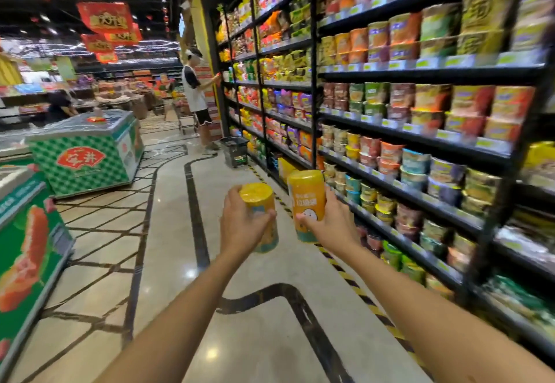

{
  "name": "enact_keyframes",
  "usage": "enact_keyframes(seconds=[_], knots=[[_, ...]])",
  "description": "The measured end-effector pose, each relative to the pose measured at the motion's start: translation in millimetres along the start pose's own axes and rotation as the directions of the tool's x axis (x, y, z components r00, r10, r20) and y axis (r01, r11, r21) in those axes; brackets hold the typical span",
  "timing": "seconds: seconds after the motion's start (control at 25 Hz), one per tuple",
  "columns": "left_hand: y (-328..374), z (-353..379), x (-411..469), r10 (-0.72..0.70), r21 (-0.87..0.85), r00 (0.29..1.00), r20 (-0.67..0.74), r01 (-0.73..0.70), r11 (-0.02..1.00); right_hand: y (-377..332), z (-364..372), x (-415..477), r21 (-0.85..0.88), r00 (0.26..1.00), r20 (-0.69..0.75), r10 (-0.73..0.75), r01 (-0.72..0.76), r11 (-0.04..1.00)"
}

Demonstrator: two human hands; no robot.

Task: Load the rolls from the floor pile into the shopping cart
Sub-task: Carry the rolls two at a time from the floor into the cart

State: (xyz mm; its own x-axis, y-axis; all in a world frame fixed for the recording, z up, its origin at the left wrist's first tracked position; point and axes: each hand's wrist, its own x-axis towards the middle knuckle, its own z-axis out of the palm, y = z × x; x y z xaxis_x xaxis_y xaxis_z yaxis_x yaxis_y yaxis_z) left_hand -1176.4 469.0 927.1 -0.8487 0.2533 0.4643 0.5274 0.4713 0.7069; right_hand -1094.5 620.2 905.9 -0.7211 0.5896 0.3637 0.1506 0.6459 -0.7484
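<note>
1. Supermarket aisle with a shiny tiled floor (168, 232) and dark inlay lines. Shelves (420, 130) of cup noodles run down the right, and a green chest freezer (87, 154) sits on the left. Another shopper (195, 94) stands further down by the shelving.
2. Both arms reach out front. The left hand (243, 229) has its fingers (267, 216) curled round the left roll (256, 199) at mid-body. The right hand (329, 226) grips the right roll (306, 199) lower down, near its base. Both rolls are roughly upright, just beside each other, up over the floor.
3. Can't see the floor pile or a shopping cart I could swear to, so my guess is this is the carry leg between the two. A black basket (235, 150) sits on the floor by the shelves, but that's no cart.
4. Handling-wise, these look like film-wrapped cylinders, probably light and a bit squishy, and the glossy wrap could be slippery. Wrapping a hand round the middle seems safest. Holding low like the right one risks tipping.
</note>
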Motion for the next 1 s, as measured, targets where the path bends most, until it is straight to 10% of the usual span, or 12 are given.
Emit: enact_keyframes(seconds=[0.36,1.0], knots=[[188.2,104.4,-151.1,0.342,-0.302,0.826,0.447,-0.221,0.927,82.5,-234.8,-184.9,-0.144,0.861,-0.438,0.257,-0.349,0.926],[475.5,64.2,-648.1,0.786,-0.775,0.24,0.57,-0.164,0.611,74.0,-538.9,-682.3,-0.052,0.324,-0.878,0.353,-0.798,0.601]])
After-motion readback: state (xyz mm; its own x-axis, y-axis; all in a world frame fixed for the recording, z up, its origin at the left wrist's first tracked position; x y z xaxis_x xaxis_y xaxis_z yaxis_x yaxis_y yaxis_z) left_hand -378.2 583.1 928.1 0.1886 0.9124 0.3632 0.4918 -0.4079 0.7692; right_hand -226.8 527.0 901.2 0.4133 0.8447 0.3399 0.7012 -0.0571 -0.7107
